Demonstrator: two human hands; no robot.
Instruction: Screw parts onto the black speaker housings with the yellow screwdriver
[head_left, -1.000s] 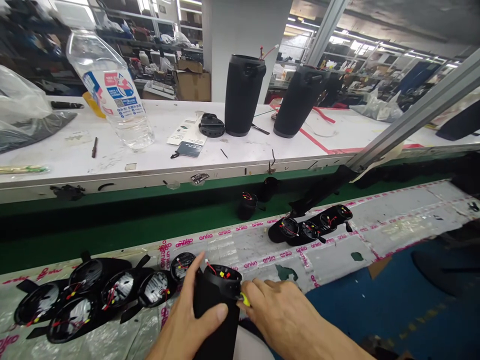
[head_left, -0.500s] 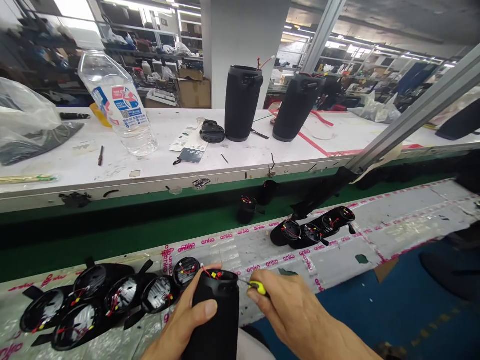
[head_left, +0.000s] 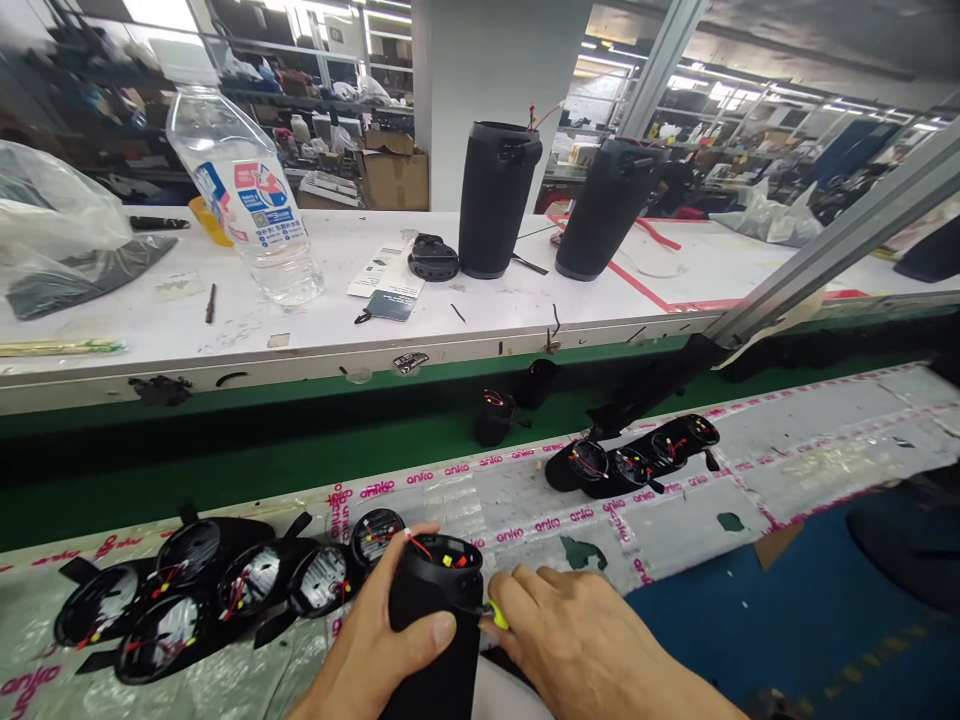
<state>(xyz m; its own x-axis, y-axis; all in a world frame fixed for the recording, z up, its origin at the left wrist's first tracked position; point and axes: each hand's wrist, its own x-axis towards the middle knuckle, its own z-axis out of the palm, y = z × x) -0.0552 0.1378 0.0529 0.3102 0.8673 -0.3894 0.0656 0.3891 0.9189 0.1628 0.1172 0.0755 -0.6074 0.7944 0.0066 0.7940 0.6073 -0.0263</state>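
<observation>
My left hand [head_left: 390, 635] is wrapped round a black fabric-covered cylinder [head_left: 442, 650], thumb across its front. The cylinder stands upright with its open top up, and red wires with yellow and red connectors show inside. My right hand [head_left: 562, 635] is closed round a small yellow-handled tool [head_left: 496, 614] at the cylinder's right side, just below the rim. The tool's tip meets the side of the cylinder near its rim; the exact contact is too small to tell.
Several open black cylinders [head_left: 161, 635] lie at the left of the lower bench, with more [head_left: 589, 462] towards the right. On the white shelf [head_left: 315, 340] stand a water bottle [head_left: 262, 215] and two black cylinders [head_left: 495, 200]. A metal post [head_left: 817, 240] slants across the right.
My right hand has brought the yellow tool left and down, against the cylinder's side. The cylinder's open top now tilts more towards the camera. The view has shifted slightly.
</observation>
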